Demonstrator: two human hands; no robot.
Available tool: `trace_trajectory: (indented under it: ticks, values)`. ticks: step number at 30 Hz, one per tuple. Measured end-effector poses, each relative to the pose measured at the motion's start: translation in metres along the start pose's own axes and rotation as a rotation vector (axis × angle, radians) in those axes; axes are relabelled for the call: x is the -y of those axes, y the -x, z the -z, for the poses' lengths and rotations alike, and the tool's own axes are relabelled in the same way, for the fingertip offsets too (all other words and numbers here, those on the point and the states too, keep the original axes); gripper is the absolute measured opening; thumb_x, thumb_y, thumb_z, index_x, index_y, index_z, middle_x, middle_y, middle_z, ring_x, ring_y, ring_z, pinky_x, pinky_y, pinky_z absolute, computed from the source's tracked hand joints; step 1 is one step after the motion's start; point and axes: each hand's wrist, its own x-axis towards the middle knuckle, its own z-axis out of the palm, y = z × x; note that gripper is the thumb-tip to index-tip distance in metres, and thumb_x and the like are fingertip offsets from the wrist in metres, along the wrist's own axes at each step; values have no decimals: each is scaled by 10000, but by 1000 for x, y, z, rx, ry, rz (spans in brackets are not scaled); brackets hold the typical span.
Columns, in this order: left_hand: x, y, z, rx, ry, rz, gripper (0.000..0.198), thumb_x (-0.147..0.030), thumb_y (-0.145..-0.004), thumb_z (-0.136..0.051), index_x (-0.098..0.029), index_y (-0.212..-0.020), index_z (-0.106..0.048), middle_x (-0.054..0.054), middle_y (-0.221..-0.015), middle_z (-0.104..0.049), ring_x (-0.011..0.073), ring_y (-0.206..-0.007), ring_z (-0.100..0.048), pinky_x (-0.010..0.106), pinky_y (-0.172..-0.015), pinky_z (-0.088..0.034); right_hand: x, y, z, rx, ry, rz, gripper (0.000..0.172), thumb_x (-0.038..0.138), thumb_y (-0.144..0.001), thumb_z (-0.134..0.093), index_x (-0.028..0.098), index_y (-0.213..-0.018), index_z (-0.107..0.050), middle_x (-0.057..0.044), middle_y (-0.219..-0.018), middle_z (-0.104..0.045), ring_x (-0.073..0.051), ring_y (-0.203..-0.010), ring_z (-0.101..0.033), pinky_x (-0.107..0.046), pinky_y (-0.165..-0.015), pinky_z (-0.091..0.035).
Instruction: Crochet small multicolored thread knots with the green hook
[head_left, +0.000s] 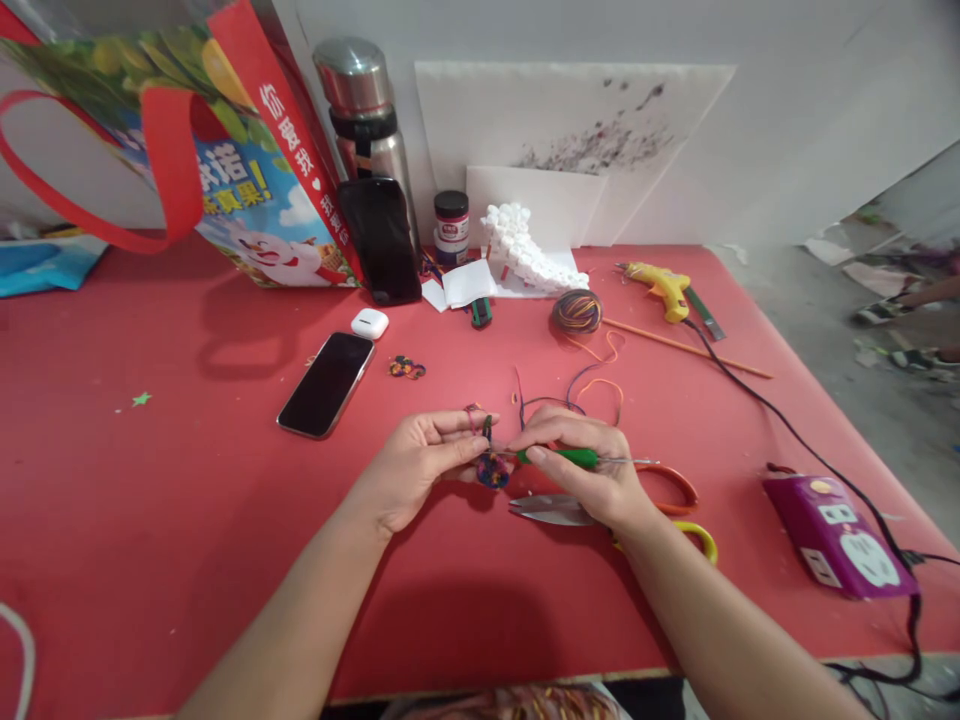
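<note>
My left hand [436, 455] pinches a small crocheted piece [493, 470] of dark multicolour yarn, with a strand looped near its fingertips. In my right hand [589, 455] is a crochet hook [577, 457] with a green grip, its tip at the crocheted piece. Loose yarn strands [574, 395] run from behind my right hand to a variegated ball of yarn [577, 311]. Beneath my right hand lie scissors [555, 510] with an orange and a yellow handle, partly hidden by the hand. Another small crocheted piece [407, 367] rests on the table beyond my left hand.
On the red table [225, 560] lie a phone [327, 385] and a white earbud case [370, 323]. Behind stand a gift bag [277, 230], a steel flask [352, 80] and a black phone [380, 240]. To the right are a yellow glue gun [660, 283], cables and a purple power block [840, 535].
</note>
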Motion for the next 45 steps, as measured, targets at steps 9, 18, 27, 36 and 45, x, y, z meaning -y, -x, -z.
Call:
trace_trajectory:
  ticks: [9, 18, 27, 36, 45]
  values:
    - [1, 1, 1, 67, -87, -20, 448, -427, -705, -991, -133, -1015, -861, 108, -820, -850, 213, -722, -806, 277, -683, -630, -3, 2, 0, 46, -88, -57, 146, 252, -993, -722, 256, -1036, -861, -54, -899, -839, -186, -810, -770, -304, -773, -604]
    - [0, -4, 4, 206, 15, 78, 652, -725, -892, -698, -91, -959, -835, 226, -1021, -850, 285, -772, -830, 327, -674, -638, -12, 4, -5, -115, -459, -303, 246, 484, -830, -899, 271, -954, -892, -58, -896, -815, -195, -740, -733, -338, -693, -619]
    - [6, 0, -2, 95, 54, -68, 341, -225, -803, -899, -182, -1136, -836, 157, -1245, -824, 296, -1020, -817, 390, -877, -624, -23, 0, -9, -356, -506, -253, 275, 516, -858, -870, 311, -1039, -842, -19, -836, -792, -197, -801, -730, -384, -806, -612]
    - [0, 9, -15, 35, -24, -81, 344, -292, -765, -939, -203, -1091, -869, 129, -1212, -830, 250, -999, -790, 354, -853, -629, -23, 7, -18, -336, -364, -134, 234, 451, -1012, -729, 308, -1175, -816, -44, -1038, -813, -220, -975, -785, -410, -936, -614]
    - [0, 39, -39, -232, -305, -328, 215, -383, -801, -896, -181, -805, -822, 122, -1364, -685, 222, -904, -753, 345, -738, -659, -4, 9, -28, -340, -371, -106, 283, 455, -1067, -636, 292, -1241, -789, -77, -1052, -821, -239, -974, -777, -439, -926, -613]
